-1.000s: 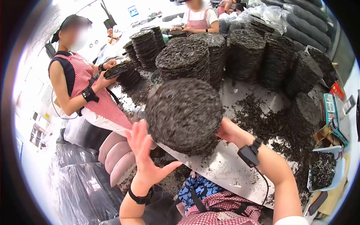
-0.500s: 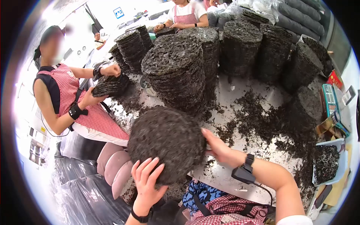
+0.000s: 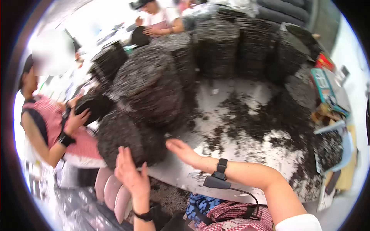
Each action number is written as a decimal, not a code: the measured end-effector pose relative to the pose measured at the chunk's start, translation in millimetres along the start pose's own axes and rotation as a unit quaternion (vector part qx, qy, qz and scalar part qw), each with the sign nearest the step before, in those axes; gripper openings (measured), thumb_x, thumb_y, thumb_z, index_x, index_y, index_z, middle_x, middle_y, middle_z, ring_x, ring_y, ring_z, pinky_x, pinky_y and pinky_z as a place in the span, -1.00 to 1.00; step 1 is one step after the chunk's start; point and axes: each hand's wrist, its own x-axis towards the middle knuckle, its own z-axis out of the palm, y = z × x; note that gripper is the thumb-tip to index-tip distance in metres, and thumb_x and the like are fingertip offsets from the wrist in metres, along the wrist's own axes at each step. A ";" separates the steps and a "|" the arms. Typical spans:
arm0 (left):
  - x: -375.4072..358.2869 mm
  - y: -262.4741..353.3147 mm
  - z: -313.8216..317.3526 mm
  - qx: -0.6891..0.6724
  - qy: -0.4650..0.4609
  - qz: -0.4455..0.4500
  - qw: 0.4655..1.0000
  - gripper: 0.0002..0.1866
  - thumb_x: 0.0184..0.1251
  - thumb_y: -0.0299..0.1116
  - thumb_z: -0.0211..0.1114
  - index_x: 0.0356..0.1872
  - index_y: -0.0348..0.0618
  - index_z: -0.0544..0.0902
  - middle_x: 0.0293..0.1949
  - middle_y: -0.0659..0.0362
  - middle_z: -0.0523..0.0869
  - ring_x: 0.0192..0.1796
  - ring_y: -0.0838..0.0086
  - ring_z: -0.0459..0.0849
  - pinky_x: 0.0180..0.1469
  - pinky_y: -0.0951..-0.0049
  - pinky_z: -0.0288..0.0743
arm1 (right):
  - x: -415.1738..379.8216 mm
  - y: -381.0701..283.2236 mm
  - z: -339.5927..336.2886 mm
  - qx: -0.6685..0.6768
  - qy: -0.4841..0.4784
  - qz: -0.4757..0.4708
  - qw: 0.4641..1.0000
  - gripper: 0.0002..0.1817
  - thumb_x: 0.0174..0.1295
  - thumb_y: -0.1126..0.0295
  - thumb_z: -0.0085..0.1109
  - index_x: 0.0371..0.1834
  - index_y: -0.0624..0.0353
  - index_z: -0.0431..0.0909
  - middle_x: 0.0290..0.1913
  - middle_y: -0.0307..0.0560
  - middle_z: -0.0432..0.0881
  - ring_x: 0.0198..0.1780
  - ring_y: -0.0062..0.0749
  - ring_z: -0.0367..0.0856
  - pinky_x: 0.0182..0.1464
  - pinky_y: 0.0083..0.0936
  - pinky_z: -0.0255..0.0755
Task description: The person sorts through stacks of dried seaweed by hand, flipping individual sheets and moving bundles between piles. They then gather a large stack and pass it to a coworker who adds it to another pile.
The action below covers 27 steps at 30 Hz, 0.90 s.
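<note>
A round stack of dried seaweed (image 3: 119,134) leans on the table at the front left, its flat face turned up and towards me. My left hand (image 3: 131,173) is at its lower front edge, fingers stretched out and thumb apart. On the other side, my right hand (image 3: 185,154) is open, its straight fingertips close to the stack's right end. Right behind stands a tall, thick column of seaweed discs (image 3: 144,84).
More seaweed columns (image 3: 216,48) line the back of the table. Loose seaweed crumbs (image 3: 246,119) cover its middle and right. A scale (image 3: 323,86) and a blue tray (image 3: 347,148) stand at right. One co-worker (image 3: 50,127) handles seaweed at left; another person (image 3: 162,21) works at the back.
The seaweed stack has gone from between my hands in front of me to the table at left, beside the tall column. My hands moved left with it, and the view has turned.
</note>
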 end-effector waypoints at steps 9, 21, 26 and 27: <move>-10.8 14.6 -14.2 -0.080 0.076 0.083 0.990 -0.30 0.28 -0.41 0.28 0.43 -0.24 0.22 0.45 -0.12 0.24 0.51 -0.03 0.15 0.52 -0.11 -0.13 | -152.9 -48.2 -221.5 -0.602 0.282 -0.220 0.714 -0.48 -0.08 0.48 0.41 0.04 0.25 0.55 0.12 0.10 0.52 0.31 0.02 0.36 0.37 -0.10 0.27; 28.3 288.1 128.0 -0.639 -0.323 0.170 0.678 -0.30 0.28 -0.26 0.35 0.38 -0.26 0.29 0.40 -0.14 0.31 0.46 0.05 0.24 0.48 0.19 0.07 | -261.3 -42.7 -372.7 -0.701 0.424 -0.089 0.566 -0.12 0.07 0.11 0.40 0.42 0.15 0.16 0.48 0.06 0.15 0.53 0.10 -0.01 0.52 0.11 -0.16; 75.2 428.5 217.7 -0.699 -0.536 -0.070 0.468 -0.10 0.41 0.21 0.09 0.51 -0.21 -0.01 0.54 -0.05 0.04 0.58 0.16 -0.05 0.54 0.22 -0.18 | -281.6 -27.4 -366.3 -0.685 0.422 -0.124 0.581 -0.05 -0.03 0.16 0.51 0.39 0.17 0.14 0.47 0.13 0.13 0.53 0.18 -0.04 0.51 0.06 -0.08; 83.1 449.1 230.0 -0.679 -0.566 -0.096 0.457 -0.03 0.41 0.28 0.03 0.55 -0.20 -0.12 0.55 -0.07 -0.05 0.60 0.15 -0.13 0.57 0.23 -0.29 | -283.2 -24.0 -365.9 -0.674 0.420 -0.137 0.592 -0.03 -0.06 0.16 0.53 0.39 0.17 0.14 0.47 0.15 0.13 0.53 0.21 -0.04 0.50 0.05 -0.04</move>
